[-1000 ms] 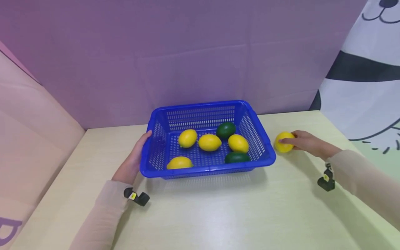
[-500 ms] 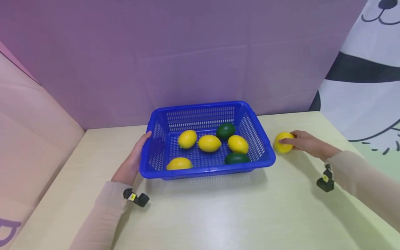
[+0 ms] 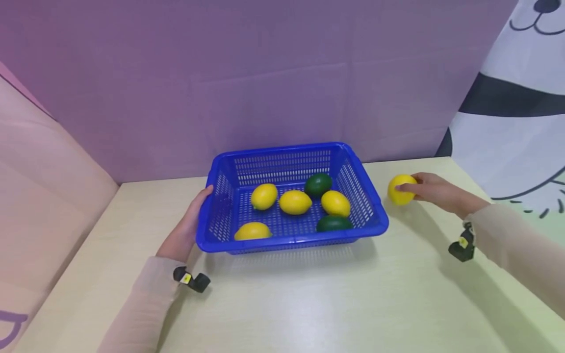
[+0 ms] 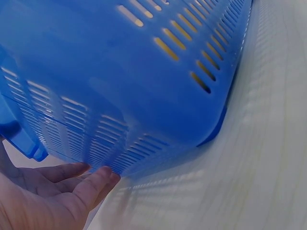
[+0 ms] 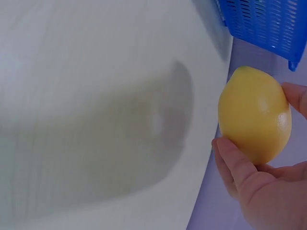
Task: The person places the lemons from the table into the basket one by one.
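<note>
A blue plastic basket (image 3: 293, 239) with slotted walls stands on the table, with several yellow lemons (image 3: 295, 202) and two dark green fruits (image 3: 318, 185), perhaps avocados or limes, lying in it. My left hand (image 3: 189, 223) holds the basket's left side: the thumb is at the rim, and the fingertips (image 4: 103, 176) touch the outer wall in the left wrist view. To the right of the basket, my right hand (image 3: 434, 191) pinches another lemon (image 5: 254, 115) between thumb and fingers. That lemon is off the table, its shadow below.
The pale wooden table (image 3: 291, 304) ends at a purple cloth backdrop (image 3: 273, 73) close behind the basket. A pink panel (image 3: 48, 162) borders the left side, and a cloth printed with a cartoon animal (image 3: 516, 137) hangs at the right.
My right hand has raised the lemon from the table, a little up and away, within the last half second. The left hand and the basket have stayed in place.
</note>
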`<state>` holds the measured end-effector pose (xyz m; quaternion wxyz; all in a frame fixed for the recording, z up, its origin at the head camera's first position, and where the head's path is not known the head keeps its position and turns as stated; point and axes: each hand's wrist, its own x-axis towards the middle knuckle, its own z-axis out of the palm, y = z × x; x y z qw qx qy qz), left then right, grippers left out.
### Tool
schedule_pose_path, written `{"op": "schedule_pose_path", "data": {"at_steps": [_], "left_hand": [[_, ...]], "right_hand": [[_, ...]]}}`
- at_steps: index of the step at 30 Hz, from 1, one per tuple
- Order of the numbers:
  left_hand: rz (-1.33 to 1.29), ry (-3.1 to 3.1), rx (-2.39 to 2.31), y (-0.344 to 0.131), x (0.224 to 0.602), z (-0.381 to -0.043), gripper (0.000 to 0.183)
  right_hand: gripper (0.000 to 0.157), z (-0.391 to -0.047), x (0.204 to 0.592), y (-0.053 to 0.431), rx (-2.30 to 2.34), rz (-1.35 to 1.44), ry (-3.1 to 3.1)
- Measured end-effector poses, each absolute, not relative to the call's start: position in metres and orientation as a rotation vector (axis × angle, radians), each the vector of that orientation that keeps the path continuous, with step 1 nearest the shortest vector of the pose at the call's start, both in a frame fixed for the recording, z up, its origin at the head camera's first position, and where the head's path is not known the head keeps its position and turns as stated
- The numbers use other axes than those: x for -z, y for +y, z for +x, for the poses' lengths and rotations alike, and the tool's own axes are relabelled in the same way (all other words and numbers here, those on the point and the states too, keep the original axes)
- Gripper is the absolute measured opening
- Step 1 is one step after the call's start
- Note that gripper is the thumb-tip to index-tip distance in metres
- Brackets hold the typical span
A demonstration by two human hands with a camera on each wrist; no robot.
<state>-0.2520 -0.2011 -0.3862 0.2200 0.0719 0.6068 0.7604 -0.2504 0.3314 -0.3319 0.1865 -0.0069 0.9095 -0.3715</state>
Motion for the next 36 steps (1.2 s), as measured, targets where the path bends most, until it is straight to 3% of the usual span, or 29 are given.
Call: {"op": "schedule_pose_path", "data": {"at_steps": [13,36], "left_hand": [[0.164,1.696,-2.084,-0.202,0.384,-0.25,0.072],[0.177,1.705,-2.08,-0.201,0.385,-0.252,0.072]], "right_hand": [[0.063,-0.255,0.298,0.325,1.087,-0.049,2.59],[0.077,-0.273,0.25,0.28,1.107,-0.11,2.593]]}}
